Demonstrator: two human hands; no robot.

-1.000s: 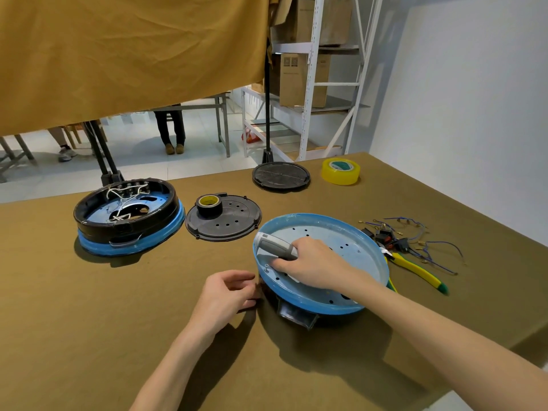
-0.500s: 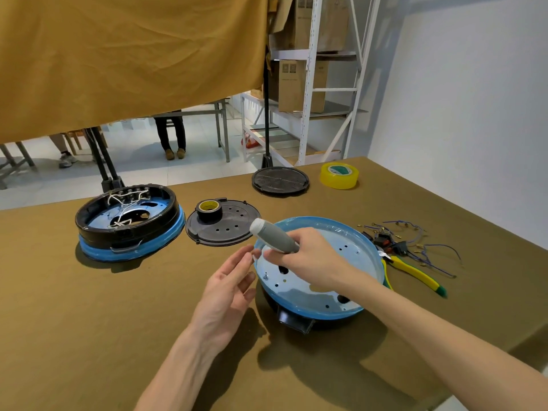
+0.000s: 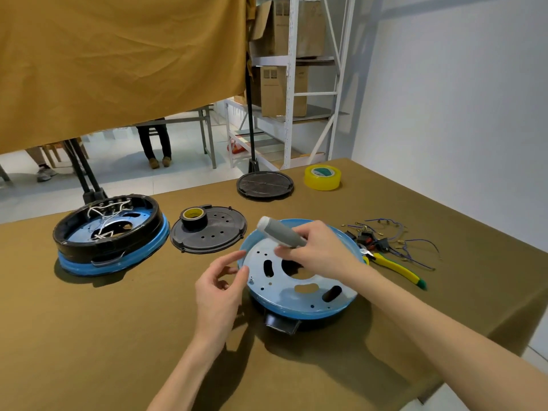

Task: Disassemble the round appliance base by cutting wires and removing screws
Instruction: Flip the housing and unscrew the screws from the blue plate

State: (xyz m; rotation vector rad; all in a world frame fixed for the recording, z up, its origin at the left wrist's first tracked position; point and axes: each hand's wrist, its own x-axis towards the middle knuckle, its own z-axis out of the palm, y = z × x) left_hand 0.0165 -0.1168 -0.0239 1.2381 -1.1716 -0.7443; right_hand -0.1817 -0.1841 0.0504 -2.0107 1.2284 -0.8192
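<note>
The right hand (image 3: 321,252) reaches in from the near right corner of the table (image 3: 89,336), forearm stretched across the cloth, and hovers over the round appliance base (image 3: 299,295). Its grip is curled around a grey screwdriver handle (image 3: 280,232), which tilts up and away toward the far left with its pale cap end highest; the tip is hidden behind the fingers. The left hand (image 3: 221,287) comes up from the near edge, wrist straight, palm turned toward the base, fingers loosely spread and bent, holding nothing; its fingertips (image 3: 241,256) sit just beside the blue rim. Whether they touch the rim cannot be told.

The base lies toward the right of the table's middle, its pale blue plate with holes and slots facing up, a black part showing beneath on the near side. A small screw (image 3: 251,280) stands on the plate near its left edge.

Toward the left edge sits a second base (image 3: 109,235), black over blue, with white wires inside. Between the two lies a black cover disc (image 3: 209,229) carrying a roll of dark tape (image 3: 194,218). Near the far edge are another black disc (image 3: 264,185) and a yellow tape roll (image 3: 322,177). Toward the right edge lie yellow-handled pliers (image 3: 394,266) and a tangle of cut blue wires (image 3: 391,235).

The table wears an olive-brown cloth. Behind it hang an ochre curtain (image 3: 118,60) and stand white shelves (image 3: 292,84) with cardboard boxes; the wall on the right is white.
</note>
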